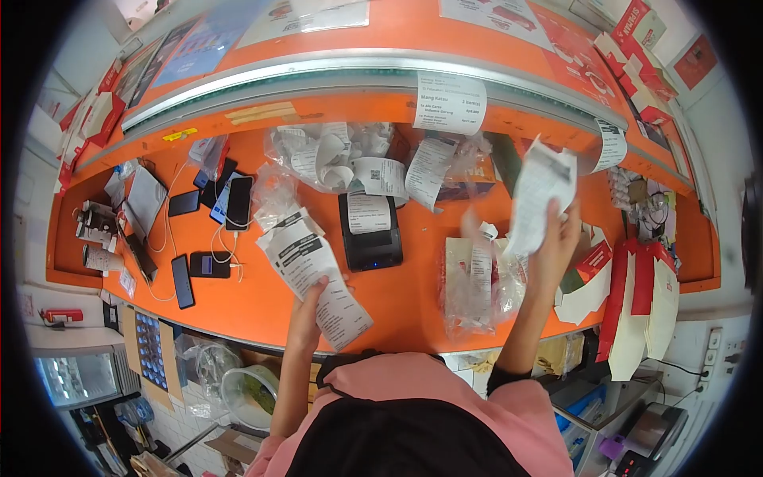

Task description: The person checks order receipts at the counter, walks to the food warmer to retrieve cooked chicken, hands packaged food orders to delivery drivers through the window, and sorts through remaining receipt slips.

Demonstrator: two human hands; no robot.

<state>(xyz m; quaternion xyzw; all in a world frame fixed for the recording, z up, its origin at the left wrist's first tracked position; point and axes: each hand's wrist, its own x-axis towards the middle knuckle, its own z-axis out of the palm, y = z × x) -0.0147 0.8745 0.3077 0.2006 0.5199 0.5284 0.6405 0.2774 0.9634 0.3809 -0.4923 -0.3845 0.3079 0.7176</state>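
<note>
Several printed receipts (306,262) lie fanned in my left hand (309,312), its fingers closed on their lower part. Raised at the right, my right hand (559,238) grips another white receipt (545,191), slightly blurred. Between my hands a black receipt printer (372,232) stands on the orange counter (397,302), with a printed slip on its top. Below my right hand is a clear plastic bag (469,286) with a receipt on it. More receipts (380,176) hang and curl behind the printer.
Several phones (238,203) with white cables lie at the left. Folded red and white boxes (636,298) stand at the right edge. An orange shelf with a metal rail (318,71) crosses above the counter, with a receipt (450,102) hanging from it.
</note>
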